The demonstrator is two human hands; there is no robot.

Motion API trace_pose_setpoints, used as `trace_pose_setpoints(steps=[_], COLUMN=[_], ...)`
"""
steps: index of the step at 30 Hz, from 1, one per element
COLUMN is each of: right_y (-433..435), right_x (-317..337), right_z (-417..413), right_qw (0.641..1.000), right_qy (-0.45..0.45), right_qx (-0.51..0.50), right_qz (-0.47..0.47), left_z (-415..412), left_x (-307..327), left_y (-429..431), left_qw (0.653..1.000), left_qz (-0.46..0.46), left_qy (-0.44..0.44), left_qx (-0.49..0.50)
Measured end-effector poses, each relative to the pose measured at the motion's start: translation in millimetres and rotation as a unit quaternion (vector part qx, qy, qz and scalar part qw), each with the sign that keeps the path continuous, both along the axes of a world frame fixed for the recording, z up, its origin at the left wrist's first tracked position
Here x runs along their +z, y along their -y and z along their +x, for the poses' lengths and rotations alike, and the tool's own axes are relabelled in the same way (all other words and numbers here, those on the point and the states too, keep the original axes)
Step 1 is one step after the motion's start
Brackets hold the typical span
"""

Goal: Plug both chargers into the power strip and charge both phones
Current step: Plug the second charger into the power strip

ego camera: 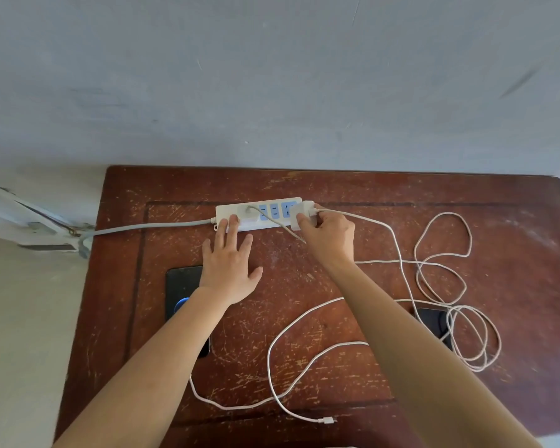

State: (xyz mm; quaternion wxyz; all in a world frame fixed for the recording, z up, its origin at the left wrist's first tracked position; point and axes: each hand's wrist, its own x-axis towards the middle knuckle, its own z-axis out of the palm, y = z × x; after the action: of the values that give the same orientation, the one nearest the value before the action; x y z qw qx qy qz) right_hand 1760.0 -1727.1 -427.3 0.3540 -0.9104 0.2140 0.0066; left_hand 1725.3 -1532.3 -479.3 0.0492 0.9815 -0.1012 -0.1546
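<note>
One head-worn view looks forward and steeply down, close over the bench (466, 221), with the wall (272, 76) beyond

Left hand (230, 270) laid flat, palm down, fingers (232, 225) spread fwd; right hand (328, 236) curled in a pinch, thumb & fingers closed; both forearms extended

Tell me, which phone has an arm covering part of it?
The phone on the left. The left forearm crosses over it, hiding its middle. The other phone, on the right, has only white cable loops lying across it.
</note>
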Motion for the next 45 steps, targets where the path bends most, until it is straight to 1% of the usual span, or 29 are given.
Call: trace_pose_setpoints(steps=[3,5,6,7,10,12,14,16,21,23,27,32,33,36,37,40,43,45], right_y=[-6.3,-7.3,-6.9,-4.9,3.4,8.1,11.5,13.9,16.1,13.9,9.1,3.3,0.4,-6.7,-8.6,-11.4,-6.6,1.5], right_x=[-1.1,-0.7,0.3,0.0,-1.2,-3.6,-4.7,-4.7,-6.3,-7.6,-14.9,-22.5,-21.2,-17.3,-16.6,-14.0,-7.8,0.3], right_z=[0.1,0.9,0.4,-1.1,-10.4,-12.1,-10.5,-8.8,5.9,13.7,10.9,6.9,11.2,20.4,20.8,19.2,24.2,18.5], right_qw=[0.999,0.999,0.998,0.997,0.984,0.977,0.973,0.974,0.982,0.982,0.977,0.981,0.983,0.987,0.987,0.989,0.986,0.978], right_qy=[0.012,0.002,-0.005,-0.011,0.002,0.005,0.006,0.004,0.008,0.005,-0.005,0.02,0.016,0.017,0.023,0.02,-0.049,-0.082], right_qx=[0.029,0.052,0.06,0.063,0.063,0.077,0.086,0.1,0.133,0.135,0.125,0.127,0.126,0.151,0.155,0.141,0.139,0.161], right_qz=[-0.008,-0.011,0.003,0.033,0.164,0.2,0.214,0.204,0.132,0.134,0.174,0.147,0.133,0.043,0.028,0.045,0.081,0.106], left_z=[0.0,0.3,0.4,0.5,0.9,1.4,1.7,1.8,1.5,1.1,0.5,-1.4,-1.3,-2.3,-2.4,-1.0,2.2,3.9], left_x=[1.7,2.4,2.4,2.2,1.8,1.3,1.0,0.5,-0.1,-0.7,-2.9,-6.4,-7.2,-7.9,-8.1,-5.4,0.5,6.6], left_y=[0.2,0.2,0.0,-0.5,-1.6,-2.2,-3.2,-4.4,-4.4,-4.6,-4.9,-5.1,-5.8,-7.3,-7.2,-6.7,-7.7,-7.2], left_qw=[1.0,1.0,1.0,1.0,1.0,1.0,1.0,1.0,1.0,1.0,0.999,1.0,0.999,0.999,0.999,0.999,0.999,0.998], left_qz=[-0.002,-0.002,-0.003,-0.005,-0.01,-0.008,-0.007,-0.008,-0.017,-0.024,-0.029,-0.03,-0.032,-0.033,-0.033,-0.027,-0.004,0.006], left_qy=[-0.002,-0.004,-0.006,-0.008,-0.009,-0.01,-0.011,-0.011,-0.01,-0.009,-0.004,0.005,0.008,0.007,0.007,-0.007,-0.035,-0.04], left_qx=[-0.001,-0.004,-0.005,-0.006,-0.009,-0.014,-0.017,-0.019,-0.017,-0.016,-0.012,-0.008,-0.009,-0.013,-0.013,-0.017,-0.027,-0.038])
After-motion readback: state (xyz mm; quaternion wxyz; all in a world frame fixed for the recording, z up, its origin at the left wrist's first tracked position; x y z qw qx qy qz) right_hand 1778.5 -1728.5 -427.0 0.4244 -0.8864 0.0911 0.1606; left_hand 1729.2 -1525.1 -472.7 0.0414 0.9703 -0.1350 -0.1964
